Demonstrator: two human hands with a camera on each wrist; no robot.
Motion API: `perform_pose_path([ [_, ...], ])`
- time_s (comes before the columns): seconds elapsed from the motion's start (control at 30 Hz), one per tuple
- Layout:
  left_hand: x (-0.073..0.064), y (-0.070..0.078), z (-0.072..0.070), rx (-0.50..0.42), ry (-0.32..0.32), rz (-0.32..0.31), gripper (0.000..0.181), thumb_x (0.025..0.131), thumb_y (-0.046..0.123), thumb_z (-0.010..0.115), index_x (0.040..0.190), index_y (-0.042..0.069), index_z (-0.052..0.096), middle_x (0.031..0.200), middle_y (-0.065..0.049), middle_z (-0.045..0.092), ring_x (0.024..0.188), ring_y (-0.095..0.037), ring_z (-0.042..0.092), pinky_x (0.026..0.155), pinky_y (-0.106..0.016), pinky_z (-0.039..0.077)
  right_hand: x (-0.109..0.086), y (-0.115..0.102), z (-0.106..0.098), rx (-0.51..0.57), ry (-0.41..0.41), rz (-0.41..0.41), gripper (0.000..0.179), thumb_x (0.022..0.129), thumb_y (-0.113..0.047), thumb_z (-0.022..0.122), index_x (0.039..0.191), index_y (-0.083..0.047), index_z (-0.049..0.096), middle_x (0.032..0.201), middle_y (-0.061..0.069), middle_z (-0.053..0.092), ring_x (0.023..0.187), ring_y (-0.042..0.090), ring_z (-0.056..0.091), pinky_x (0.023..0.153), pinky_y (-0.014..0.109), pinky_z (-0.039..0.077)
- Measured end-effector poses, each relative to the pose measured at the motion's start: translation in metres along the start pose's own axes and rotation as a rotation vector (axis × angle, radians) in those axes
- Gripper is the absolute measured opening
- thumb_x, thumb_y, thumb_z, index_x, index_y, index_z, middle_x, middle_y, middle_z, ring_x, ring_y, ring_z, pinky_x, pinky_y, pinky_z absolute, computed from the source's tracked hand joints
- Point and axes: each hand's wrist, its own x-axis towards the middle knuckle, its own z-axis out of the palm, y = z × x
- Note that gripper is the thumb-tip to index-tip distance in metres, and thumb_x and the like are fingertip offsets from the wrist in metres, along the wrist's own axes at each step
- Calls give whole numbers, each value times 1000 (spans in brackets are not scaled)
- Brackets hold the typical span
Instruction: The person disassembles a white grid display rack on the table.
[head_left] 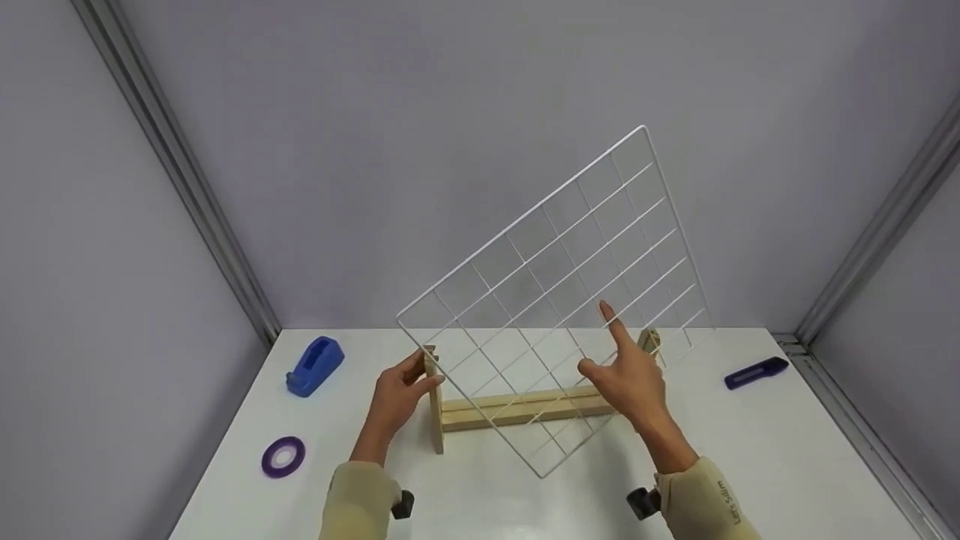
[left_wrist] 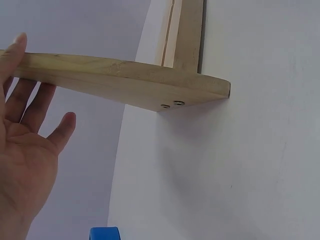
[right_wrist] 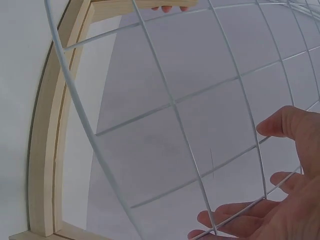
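A white wire grid panel [head_left: 541, 205] stands tilted, one corner down, in front of a wooden stand [head_left: 480, 415] made of a grooved crossbar and two upright side pieces. My right hand [head_left: 634, 381] holds the panel near its lower right edge. Its index finger points up along the wires, while the right wrist view shows other fingers [right_wrist: 240, 225] curled at the edge wire. On the left, my left hand [head_left: 395, 397] grips the top of the stand's left side piece [left_wrist: 125, 82], thumb on one face and fingers on the other. The panel's left edge passes close to that side piece.
A blue tape dispenser [head_left: 315, 366] sits at the table's back left, with a purple tape ring [head_left: 283, 457] nearer the front. At the right lies a dark blue utility knife [head_left: 756, 373]. Grey walls enclose the white table [head_left: 495, 510] at the back and sides.
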Motion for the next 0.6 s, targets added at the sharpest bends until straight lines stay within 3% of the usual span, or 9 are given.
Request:
perform_pose_path([
  [0.37,-15,-1,6,39,101,27,73,87,27,81,150,8,49,144,-13,60,134,-32,58,106,-45,51,-6,28,4,-19,-66,41,88,82,-19,66,159,-40,29,68,-2,40,54,12,32,47,29,29],
  [0.6,-25,-4,6,68,146,48,72,87,31,80,149,9,51,142,-11,62,131,-31,61,105,-43,52,-10,42,12,-24,-82,71,74,83,-20,68,153,-28,44,78,3,51,56,14,36,49,30,31],
])
